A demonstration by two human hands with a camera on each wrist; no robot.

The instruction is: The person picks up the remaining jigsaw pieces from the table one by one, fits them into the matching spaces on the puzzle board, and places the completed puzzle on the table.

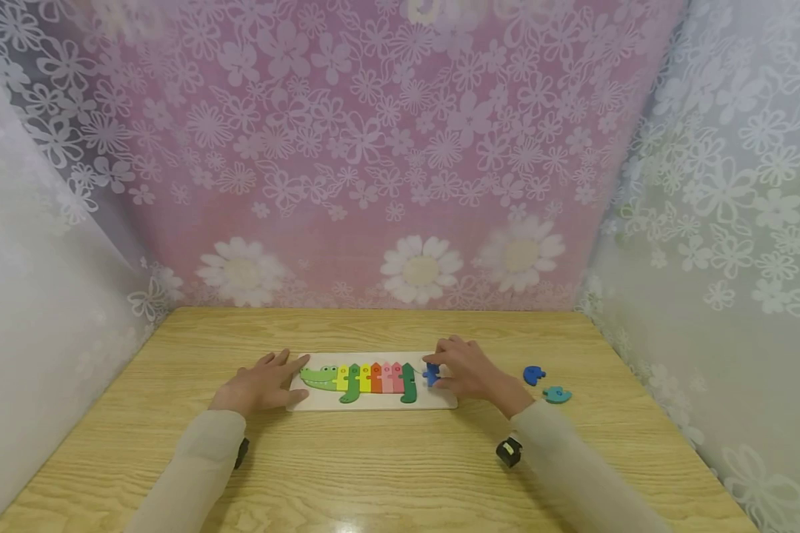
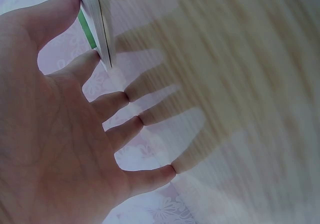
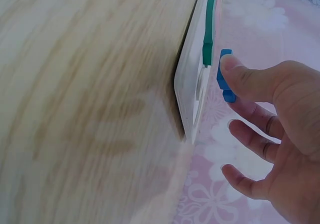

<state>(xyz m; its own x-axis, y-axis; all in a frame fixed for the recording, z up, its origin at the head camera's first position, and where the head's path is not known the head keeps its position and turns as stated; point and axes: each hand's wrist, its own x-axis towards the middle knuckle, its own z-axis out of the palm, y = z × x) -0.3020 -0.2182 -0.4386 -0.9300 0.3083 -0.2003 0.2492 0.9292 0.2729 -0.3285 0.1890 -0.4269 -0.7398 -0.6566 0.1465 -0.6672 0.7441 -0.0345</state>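
Observation:
A crocodile puzzle board (image 1: 381,404), white with a rim, lies on the table. Coloured pieces sit in it from the light green head (image 1: 320,378) to a dark green leg piece (image 1: 409,385). My left hand (image 1: 256,386) rests at its left end, thumb and index finger touching the board and the other fingers spread on the table. Over the bare right end, my right hand (image 1: 472,371) pinches a blue puzzle piece (image 1: 430,375) between thumb and fingers. In the right wrist view the blue piece stands apart from the board, just past the dark green piece (image 3: 208,34).
Two loose puzzle pieces lie right of the board: a dark blue one (image 1: 532,375) and a teal one (image 1: 557,395). The wooden table (image 1: 373,474) is bounded by a pink flowered cloth (image 1: 400,148) behind and pale flowered cloths at both sides.

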